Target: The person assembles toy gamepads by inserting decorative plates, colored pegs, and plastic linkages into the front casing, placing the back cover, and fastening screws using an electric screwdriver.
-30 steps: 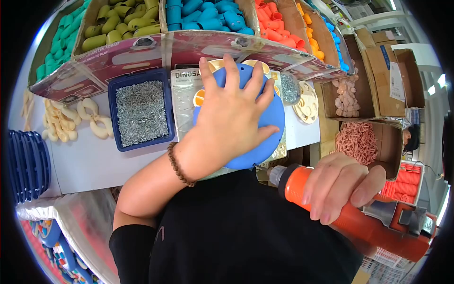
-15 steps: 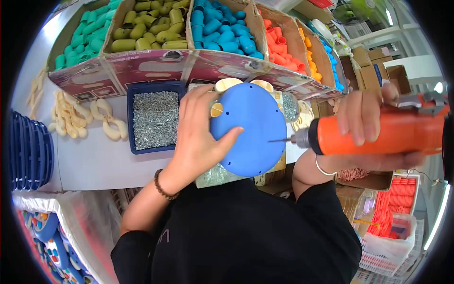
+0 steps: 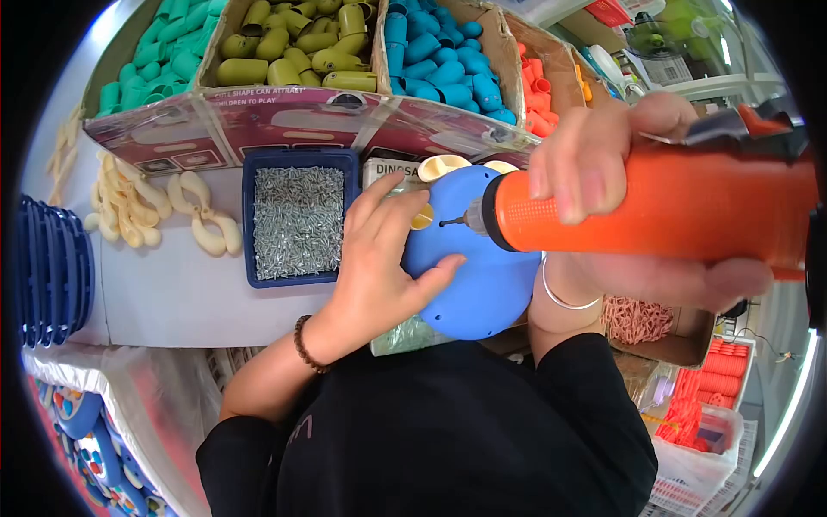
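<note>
Divided cardbd bin [image 3: 284, 125] w/ coloured plastic pcs [image 3: 306, 43] is standing at back. R hand [image 3: 594, 155] is wrapping round big orange driver [image 3: 680, 207]. Blue disc [image 3: 474, 297] is lying mid-table in front; L hand [image 3: 379, 250] is resting on its L side, thumb spread wide from fingers. Navy tray [image 3: 251, 224] of screws [image 3: 297, 224] is sitting L of disc. Driver bit [image 3: 454, 222] is pointing at small hole nr disc's upper L edge; can't tell if touching.

Blue round disc [image 3: 479, 289], smooth face up, small dark holes near its rim; orange power screwdriver [image 3: 655, 207] lying sideways over its upper right, bit tip at one hole.
</note>
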Action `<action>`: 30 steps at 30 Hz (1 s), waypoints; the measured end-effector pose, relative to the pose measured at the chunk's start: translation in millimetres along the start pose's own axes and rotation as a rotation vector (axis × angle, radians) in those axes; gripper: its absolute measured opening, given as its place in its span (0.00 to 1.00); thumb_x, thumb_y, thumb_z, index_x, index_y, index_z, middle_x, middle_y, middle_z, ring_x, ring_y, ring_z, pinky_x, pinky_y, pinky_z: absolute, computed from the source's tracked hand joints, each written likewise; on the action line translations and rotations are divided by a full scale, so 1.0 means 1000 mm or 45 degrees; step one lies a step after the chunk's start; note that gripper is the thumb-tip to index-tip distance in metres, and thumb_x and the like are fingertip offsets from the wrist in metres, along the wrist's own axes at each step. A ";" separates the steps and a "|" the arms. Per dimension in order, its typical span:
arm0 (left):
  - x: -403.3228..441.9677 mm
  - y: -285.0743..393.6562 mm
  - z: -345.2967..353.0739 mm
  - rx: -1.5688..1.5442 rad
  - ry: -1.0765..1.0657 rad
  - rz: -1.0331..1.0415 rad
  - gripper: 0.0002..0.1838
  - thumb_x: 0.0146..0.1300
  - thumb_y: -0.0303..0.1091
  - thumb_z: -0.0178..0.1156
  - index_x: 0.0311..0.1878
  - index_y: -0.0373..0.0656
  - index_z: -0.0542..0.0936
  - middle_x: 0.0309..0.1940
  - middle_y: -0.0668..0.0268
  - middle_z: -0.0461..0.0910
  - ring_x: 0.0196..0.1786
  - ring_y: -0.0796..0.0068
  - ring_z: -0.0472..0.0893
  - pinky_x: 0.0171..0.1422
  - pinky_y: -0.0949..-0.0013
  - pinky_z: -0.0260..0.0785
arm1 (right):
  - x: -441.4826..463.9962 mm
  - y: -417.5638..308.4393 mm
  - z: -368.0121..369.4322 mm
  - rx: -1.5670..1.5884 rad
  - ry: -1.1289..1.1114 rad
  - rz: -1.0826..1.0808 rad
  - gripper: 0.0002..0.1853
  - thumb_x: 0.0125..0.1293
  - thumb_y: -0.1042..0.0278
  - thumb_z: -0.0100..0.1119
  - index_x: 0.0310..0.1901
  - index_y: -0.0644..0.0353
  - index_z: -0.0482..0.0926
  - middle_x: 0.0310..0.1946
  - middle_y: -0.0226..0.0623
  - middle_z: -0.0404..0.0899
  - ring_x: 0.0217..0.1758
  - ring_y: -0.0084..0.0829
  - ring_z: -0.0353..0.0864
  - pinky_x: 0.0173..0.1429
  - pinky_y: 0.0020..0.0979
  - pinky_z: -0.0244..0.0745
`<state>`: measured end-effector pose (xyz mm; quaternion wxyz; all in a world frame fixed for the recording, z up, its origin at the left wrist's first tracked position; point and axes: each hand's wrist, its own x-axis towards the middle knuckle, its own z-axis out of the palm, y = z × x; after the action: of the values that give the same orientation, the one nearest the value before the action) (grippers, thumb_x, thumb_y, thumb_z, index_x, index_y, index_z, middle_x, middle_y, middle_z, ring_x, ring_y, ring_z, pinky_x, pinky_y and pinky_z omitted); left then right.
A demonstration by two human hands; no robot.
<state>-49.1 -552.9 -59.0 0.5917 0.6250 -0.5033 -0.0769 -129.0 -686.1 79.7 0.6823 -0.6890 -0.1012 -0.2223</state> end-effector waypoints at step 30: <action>0.005 0.003 -0.002 0.055 -0.068 0.167 0.24 0.37 0.40 0.71 0.43 0.47 0.81 0.42 0.54 0.71 0.50 0.54 0.69 0.58 0.55 0.58 | -0.042 -0.036 0.035 -0.021 -0.284 0.094 0.32 0.51 0.45 0.67 0.45 0.59 0.63 0.29 0.39 0.79 0.30 0.33 0.81 0.35 0.33 0.78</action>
<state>-46.5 -554.6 -53.7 0.5681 0.6011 -0.5604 -0.0439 -175.7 -642.8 94.8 0.6689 -0.7183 -0.1493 -0.1198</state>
